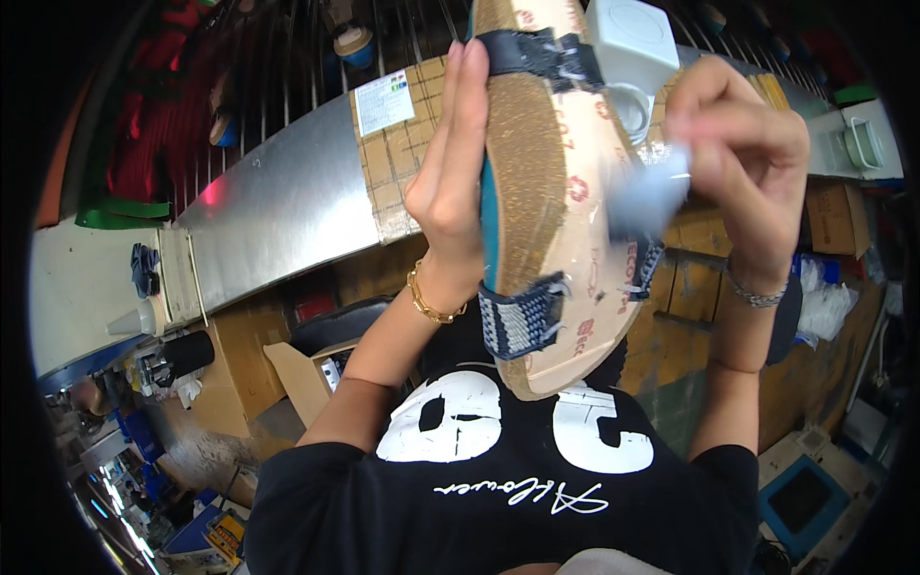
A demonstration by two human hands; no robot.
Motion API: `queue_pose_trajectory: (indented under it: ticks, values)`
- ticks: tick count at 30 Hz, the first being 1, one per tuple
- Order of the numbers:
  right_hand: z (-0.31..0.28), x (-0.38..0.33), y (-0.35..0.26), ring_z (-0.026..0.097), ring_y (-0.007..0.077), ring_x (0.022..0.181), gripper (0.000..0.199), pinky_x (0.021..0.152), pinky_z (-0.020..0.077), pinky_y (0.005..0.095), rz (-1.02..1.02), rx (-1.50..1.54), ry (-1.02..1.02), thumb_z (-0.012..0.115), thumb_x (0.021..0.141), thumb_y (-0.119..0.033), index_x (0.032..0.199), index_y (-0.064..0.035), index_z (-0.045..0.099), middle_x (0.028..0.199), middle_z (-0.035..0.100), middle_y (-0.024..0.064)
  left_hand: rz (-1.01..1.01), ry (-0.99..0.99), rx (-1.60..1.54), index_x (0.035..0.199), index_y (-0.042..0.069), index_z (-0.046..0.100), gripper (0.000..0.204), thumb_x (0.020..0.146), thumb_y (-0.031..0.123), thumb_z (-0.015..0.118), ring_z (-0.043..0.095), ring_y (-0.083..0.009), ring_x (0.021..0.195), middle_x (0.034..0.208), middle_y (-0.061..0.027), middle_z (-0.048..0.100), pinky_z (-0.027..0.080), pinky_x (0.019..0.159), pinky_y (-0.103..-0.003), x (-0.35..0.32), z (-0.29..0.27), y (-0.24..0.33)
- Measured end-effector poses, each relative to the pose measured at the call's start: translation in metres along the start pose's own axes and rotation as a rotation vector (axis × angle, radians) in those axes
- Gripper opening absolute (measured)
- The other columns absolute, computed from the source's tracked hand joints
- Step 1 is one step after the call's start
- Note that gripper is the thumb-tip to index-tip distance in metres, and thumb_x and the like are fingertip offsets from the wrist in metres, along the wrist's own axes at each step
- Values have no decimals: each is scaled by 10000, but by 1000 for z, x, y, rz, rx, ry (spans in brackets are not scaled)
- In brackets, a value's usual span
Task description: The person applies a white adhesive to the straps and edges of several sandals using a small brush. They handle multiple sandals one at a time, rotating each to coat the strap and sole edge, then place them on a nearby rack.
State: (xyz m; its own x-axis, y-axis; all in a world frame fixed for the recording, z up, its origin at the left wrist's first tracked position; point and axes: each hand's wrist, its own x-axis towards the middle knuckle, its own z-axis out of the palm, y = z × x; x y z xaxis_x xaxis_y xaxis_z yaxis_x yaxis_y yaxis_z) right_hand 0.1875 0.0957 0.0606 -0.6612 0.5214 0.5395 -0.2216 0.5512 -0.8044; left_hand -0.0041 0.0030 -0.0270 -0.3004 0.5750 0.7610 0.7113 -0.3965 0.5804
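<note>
In front of me stands a half-made sandal [525, 182] with its sole side turned up, a brown cork-like layer along its edge and a pale printed board in the middle. Black and woven blue-grey straps are folded over the board, and teal shows along the left side. My left hand [450, 163] grips it from the left, fingers straight along the edge, thumb hidden. On the other side, my right hand [743, 153] is closed on a pale blue-grey piece [652, 196], too smeared by motion to tell its kind. This piece is over the board's right edge.
Beyond the sandal is a metal ledge [278, 206] with a cardboard sheet [381, 182] and a white plastic container [634, 43]. Wire racks [287, 57] carry several shoe parts. An open carton [297, 379] sits below left, a blue-rimmed tray [803, 494] lower right.
</note>
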Motion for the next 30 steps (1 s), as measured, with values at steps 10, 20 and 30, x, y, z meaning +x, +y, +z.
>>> queue_pose_trajectory:
  ticks: [10,20,30]
  values:
    - [28,-22,-3,570,107,699,166,622,414,225,44,-505,325,791,773,0,933,-40,806,759,629,35,64,95,215,1456,-58,459,817,782,203,842,679,-257,1031,1266,-210,646,570,827,-324,11,-2,-26]
    - [50,-37,-23,577,125,723,303,626,418,232,16,-531,367,817,658,48,930,-85,817,841,648,44,73,44,175,1434,-117,437,875,717,159,855,514,-423,1320,1434,-311,493,535,986,-427,10,-3,-25]
    - [42,-34,-22,554,126,714,412,651,415,243,-268,-701,338,832,521,2,897,-167,830,871,649,21,47,16,154,1439,-105,441,901,696,175,867,538,-442,1289,1397,-335,516,532,986,-419,11,-6,-21]
